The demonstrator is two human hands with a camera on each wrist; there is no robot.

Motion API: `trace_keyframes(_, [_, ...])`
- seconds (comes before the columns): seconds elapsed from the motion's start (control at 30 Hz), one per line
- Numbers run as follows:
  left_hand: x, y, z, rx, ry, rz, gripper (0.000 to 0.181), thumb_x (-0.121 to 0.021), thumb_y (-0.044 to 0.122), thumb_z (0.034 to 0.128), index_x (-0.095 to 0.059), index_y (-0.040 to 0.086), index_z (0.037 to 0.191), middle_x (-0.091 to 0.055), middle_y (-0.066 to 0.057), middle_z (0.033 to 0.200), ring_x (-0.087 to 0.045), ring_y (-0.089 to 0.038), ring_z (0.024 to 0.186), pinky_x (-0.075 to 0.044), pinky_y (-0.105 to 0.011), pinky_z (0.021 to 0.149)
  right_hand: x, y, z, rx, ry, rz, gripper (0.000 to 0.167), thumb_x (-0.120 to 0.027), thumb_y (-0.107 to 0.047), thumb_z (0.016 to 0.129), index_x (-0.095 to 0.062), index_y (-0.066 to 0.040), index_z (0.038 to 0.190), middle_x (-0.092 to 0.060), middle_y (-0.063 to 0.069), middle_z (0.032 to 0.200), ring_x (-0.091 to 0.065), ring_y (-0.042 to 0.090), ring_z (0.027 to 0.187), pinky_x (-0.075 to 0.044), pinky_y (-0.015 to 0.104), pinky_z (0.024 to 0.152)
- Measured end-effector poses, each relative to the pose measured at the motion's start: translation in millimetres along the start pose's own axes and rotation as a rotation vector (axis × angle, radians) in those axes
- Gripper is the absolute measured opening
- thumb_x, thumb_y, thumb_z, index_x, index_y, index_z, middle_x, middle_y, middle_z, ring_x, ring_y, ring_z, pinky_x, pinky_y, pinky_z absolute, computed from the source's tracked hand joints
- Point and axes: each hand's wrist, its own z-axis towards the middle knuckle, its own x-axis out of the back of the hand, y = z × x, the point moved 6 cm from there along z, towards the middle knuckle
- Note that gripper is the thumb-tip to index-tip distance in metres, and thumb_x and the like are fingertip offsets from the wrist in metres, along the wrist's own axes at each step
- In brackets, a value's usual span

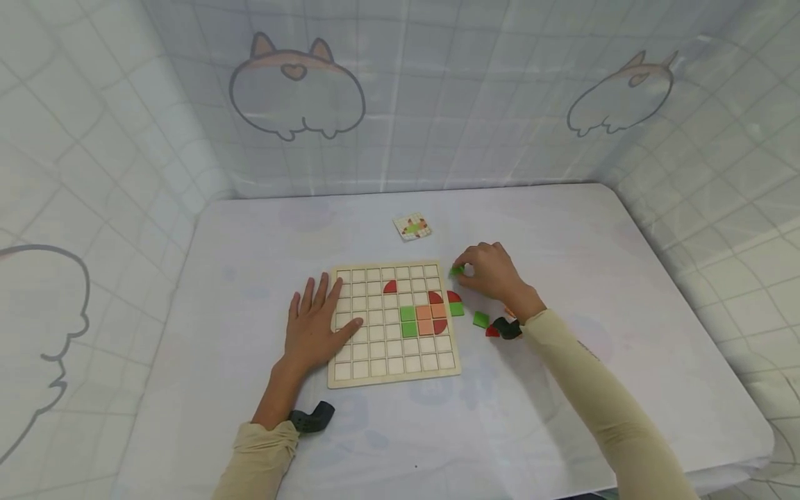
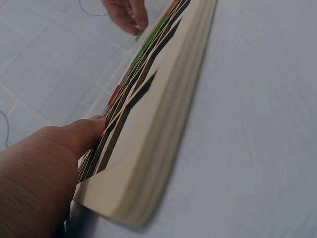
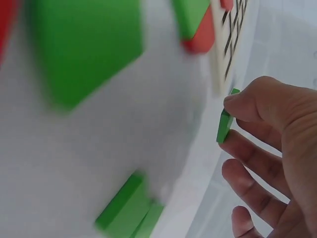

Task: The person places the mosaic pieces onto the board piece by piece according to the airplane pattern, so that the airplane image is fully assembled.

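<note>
Spread flat, my left hand rests on the left side of a pale wooden grid board, its thumb lying over the cells. My right hand is just off the board's upper right corner. Between thumb and index finger it pinches a green tile, seen tilted in the right wrist view. On the board sit two green squares, several orange squares and red quarter-circle pieces. One red quarter-circle stands apart, higher up and to the left.
Beside the board's right edge lie a loose red piece and green tile. Another green tile and red piece lie farther right, partly near the wrist camera. A small pattern card is behind the board.
</note>
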Motion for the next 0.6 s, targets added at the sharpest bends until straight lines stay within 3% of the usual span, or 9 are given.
trace_keyframes(0.13, [-0.5, -0.3, -0.1, -0.009, 0.008, -0.007, 0.092, -0.047, 0.070, 0.0905, -0.018, 0.015, 0.159, -0.008, -0.013, 0.163, 0.002, -0.033, 0.149, 0.004, -0.053, 0.115, -4, -5, 4.0, -0.007, -0.014, -0.018, 0.015, -0.077, -0.016, 0.082, -0.079, -0.012, 0.096, -0.073, 0.002, 0.099, -0.064, 0.025, 0.092, -0.044, 0.048, 0.084])
trace_keyframes(0.3, [-1.1, 1.5, 0.9, -0.011, 0.003, -0.007, 0.093, -0.047, 0.070, 0.0903, -0.018, 0.015, 0.159, -0.008, -0.013, 0.163, 0.002, -0.034, 0.149, 0.004, -0.053, 0.115, -6, 6, -2.4, -0.075, -0.074, -0.032, 0.017, -0.076, -0.015, 0.084, -0.079, -0.011, 0.100, -0.072, 0.004, 0.105, -0.063, 0.027, 0.100, -0.045, 0.049, 0.087])
trace_keyframes(0.43, [-0.9, 2.0, 1.3, -0.007, 0.002, -0.007, 0.093, -0.047, 0.070, 0.0903, -0.018, 0.015, 0.159, -0.008, -0.013, 0.163, 0.002, -0.034, 0.149, 0.005, -0.052, 0.115, 1, 16, -18.4, -0.124, -0.106, -0.017, 0.021, -0.076, -0.016, 0.085, -0.078, -0.009, 0.104, -0.071, 0.007, 0.109, -0.061, 0.030, 0.104, -0.046, 0.051, 0.090])
trace_keyframes(0.6, [0.5, 1.4, 0.3, 0.015, -0.011, -0.003, 0.092, -0.049, 0.068, 0.0903, -0.018, 0.015, 0.159, -0.008, -0.013, 0.163, 0.004, -0.032, 0.149, 0.005, -0.051, 0.116, 10, 37, -52.1, -0.244, -0.184, 0.030, 0.026, -0.079, -0.022, 0.084, -0.076, -0.008, 0.105, -0.071, 0.005, 0.101, -0.061, 0.027, 0.095, -0.049, 0.048, 0.086])
